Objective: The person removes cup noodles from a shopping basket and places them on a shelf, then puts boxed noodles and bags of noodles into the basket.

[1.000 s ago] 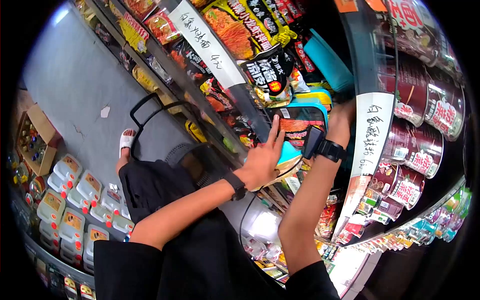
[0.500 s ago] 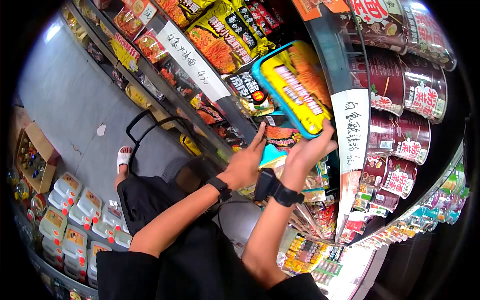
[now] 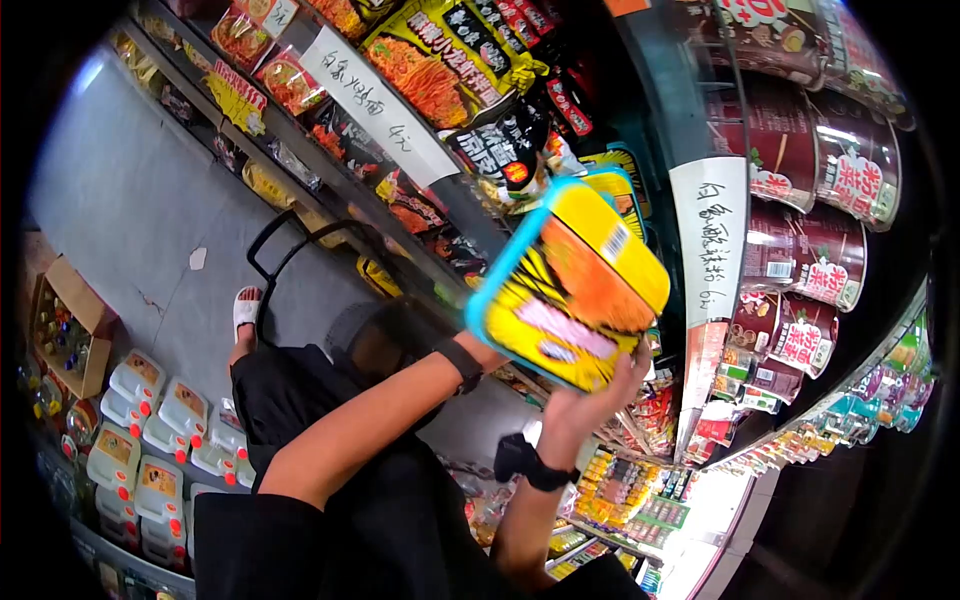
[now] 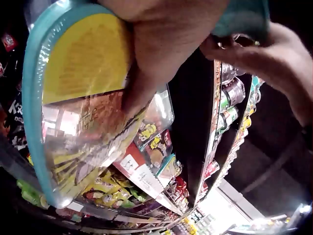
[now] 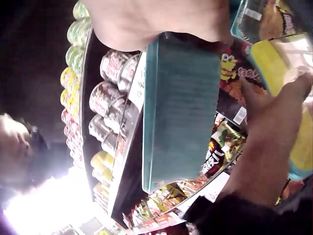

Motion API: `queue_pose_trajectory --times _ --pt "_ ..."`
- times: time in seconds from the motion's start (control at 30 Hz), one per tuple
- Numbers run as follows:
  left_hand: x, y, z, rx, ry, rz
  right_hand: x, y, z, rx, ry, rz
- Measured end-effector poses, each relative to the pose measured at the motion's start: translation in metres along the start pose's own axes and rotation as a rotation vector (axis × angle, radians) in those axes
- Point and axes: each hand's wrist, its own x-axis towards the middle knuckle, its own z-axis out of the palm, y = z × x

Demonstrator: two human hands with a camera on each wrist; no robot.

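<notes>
We're guessing mid-pick: left hand (image 4: 159, 41) and right hand (image 3: 600, 395) are each gripping a teal-rimmed yellow rectangular plastic box (image 3: 585, 265) near the white paper price label (image 3: 708, 245), next probably needing steady grips.

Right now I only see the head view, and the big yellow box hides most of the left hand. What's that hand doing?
Observer: The left wrist view shows the left hand holding a second box, with its thumb on the clear lid.

Operator: Ooh! And the box in the right hand, what's underneath?

Observer: The right wrist view shows a turquoise face with no picture on it.

Operator: Are the two boxes bumping?

Observer: They look apart; in the right wrist view a dark package shows between them.
</notes>
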Motion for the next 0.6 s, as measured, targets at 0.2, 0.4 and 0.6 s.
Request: queue_pose_trajectory --times 0.2,0.4,0.6 --pt "0.03 0.075 0.011 1.334 -0.171 0.002 -0.026 -0.002 -0.115 -0.669 -0.071 -0.022" --pt "0.027 0.059 0.007 1.356 -0.146 -0.015 -0.05 0.011 -0.156 -0.742 -0.2 0.122" --pt "-0.01 0.103 -0.019 1.231 -0.139 -0.215 -0.028 0.028 -0.178 -0.457 -0.101 0.337"
